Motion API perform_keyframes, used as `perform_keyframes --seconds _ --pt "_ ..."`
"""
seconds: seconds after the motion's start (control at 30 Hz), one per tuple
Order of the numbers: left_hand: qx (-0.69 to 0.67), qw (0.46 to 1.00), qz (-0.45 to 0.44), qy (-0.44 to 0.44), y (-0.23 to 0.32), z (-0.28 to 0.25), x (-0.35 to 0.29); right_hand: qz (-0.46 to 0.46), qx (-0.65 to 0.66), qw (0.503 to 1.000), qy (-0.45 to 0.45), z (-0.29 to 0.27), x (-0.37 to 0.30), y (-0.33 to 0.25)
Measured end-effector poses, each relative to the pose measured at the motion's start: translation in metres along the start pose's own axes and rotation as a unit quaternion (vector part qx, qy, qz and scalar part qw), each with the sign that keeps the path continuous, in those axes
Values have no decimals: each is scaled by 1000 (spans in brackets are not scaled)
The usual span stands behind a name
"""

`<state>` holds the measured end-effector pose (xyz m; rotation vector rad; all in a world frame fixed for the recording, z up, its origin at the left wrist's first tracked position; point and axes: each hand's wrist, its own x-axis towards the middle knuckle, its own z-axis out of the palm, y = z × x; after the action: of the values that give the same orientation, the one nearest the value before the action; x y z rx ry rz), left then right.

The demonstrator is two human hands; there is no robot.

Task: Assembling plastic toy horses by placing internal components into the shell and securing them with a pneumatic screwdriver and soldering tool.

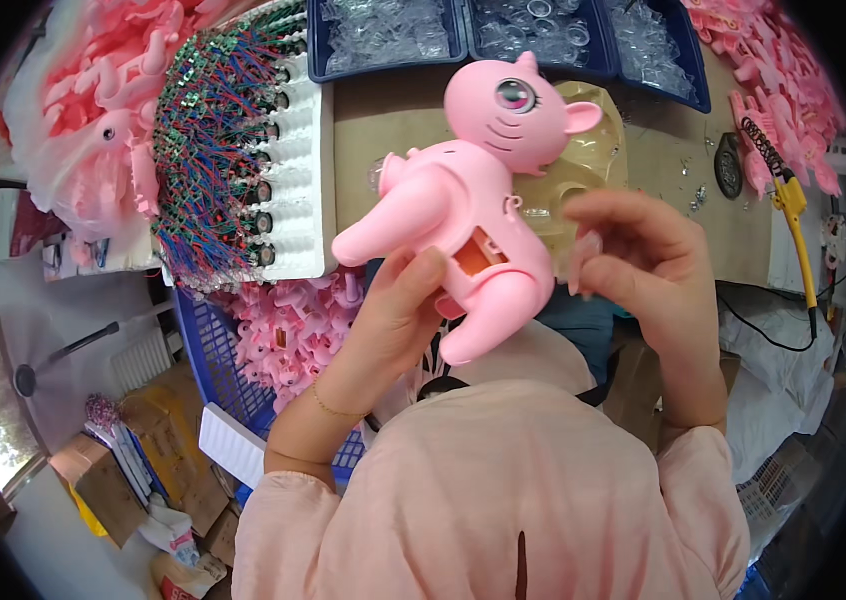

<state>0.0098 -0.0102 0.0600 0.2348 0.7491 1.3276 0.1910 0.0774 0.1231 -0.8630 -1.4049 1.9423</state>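
Observation:
My left hand (405, 305) is closed on a pink plastic toy pony (473, 195), gripping it low on the body. The pony is tilted, its head up and to the right, with a large painted eye showing. In its belly is an open rectangular compartment (481, 254), orange-brown inside. Just right of the pony, my right hand (648, 255) is raised with thumb and fingers curled together around a small pale pink piece (586, 258). Fingers partly cover that piece, so its exact kind is unclear.
Behind the pony is a yellowish clear plastic tray (598, 150). Blue bins (460, 35) of clear plastic parts line the far side. At left, wired circuit boards (213, 150) lie on white foam (305, 200). A yellow soldering iron (793, 215) is at right; a blue basket (205, 345) holds pink parts.

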Motion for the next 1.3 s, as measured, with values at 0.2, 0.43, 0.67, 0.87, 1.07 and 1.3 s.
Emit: perform_keyframes --seconds 0.2,0.43,0.67,0.87,1.07,1.3 --pt "37 998 52 -11 -1 14 -2 -115 -257 959 -11 9 10 13" --pt "91 991 96 17 -6 15 -7 -241 -354 903 19 24 7 19" --pt "114 989 93 6 -9 6 -10 -73 -193 977 56 24 7 33" --pt "467 851 213 -112 -7 -15 -4 80 15 997 -17 37 -3 22" --pt "418 908 24 -3 -12 -16 -16 95 48 993 -54 26 -2 35" --pt "372 928 -12 18 -10 -21 -18 -238 -8 955 174 -19 6 17"
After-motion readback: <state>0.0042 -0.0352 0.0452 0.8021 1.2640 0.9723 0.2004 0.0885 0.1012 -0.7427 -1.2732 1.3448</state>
